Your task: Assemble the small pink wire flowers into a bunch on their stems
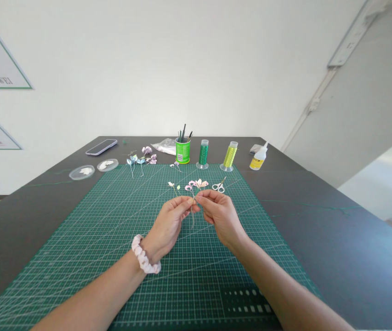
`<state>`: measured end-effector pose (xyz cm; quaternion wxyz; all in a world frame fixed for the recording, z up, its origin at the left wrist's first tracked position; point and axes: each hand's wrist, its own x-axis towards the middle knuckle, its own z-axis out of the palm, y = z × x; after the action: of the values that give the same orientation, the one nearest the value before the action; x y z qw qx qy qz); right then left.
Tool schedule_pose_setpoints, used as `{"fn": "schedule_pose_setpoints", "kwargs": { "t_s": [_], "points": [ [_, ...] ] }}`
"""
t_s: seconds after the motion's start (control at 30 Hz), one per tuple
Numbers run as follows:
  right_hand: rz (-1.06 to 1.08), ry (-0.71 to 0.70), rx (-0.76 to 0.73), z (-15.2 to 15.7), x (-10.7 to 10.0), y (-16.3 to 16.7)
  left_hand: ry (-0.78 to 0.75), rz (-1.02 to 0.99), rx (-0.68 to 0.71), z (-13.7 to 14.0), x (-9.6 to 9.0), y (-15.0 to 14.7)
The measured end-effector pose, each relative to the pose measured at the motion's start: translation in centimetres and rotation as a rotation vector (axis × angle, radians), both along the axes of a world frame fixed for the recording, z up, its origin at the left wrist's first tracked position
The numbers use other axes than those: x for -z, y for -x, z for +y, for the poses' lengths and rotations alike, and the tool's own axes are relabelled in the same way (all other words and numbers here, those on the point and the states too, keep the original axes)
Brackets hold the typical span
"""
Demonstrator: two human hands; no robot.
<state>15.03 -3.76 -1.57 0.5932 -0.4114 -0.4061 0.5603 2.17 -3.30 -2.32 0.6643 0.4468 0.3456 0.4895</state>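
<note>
My left hand (168,221), with a pale scrunchie (144,255) round its wrist, pinches the thin stems of a spray of small pink flowers (199,184). Opposite it, my right hand (221,216) is closed too, thumb and fingertips pressed on the same stems just below the blossoms. The stem ends (192,219) hang down between the two hands. Just beyond the hands, a small white-and-green sprig (173,186) lies on the green cutting mat (120,257). White-handled scissors (218,186) rest to the right of the blossoms.
Along the back stand a green can of tools (183,151), a dark green thread spool (203,154), a yellow-green spool (229,157) and a glue bottle (258,157). At left are blue flowers (135,161), shallow dishes (82,173) and a phone (101,147).
</note>
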Motion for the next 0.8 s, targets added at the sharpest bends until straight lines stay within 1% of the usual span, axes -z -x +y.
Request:
{"fn": "schedule_pose_setpoints", "kwargs": {
  "t_s": [0.4, 0.63, 0.8],
  "points": [
    [0.003, 0.002, -0.005, 0.03, 0.05, -0.04, 0.018, -0.022, 0.014, 0.07, -0.13, -0.09],
    [0.001, -0.005, -0.012, 0.05, 0.06, 0.04, 0.049, -0.046, 0.05, 0.01, -0.33, -0.1],
    [-0.004, -0.008, -0.012, 0.07, 0.05, 0.01, 0.051, -0.076, 0.072, 0.06, -0.11, -0.13]
  ]
}}
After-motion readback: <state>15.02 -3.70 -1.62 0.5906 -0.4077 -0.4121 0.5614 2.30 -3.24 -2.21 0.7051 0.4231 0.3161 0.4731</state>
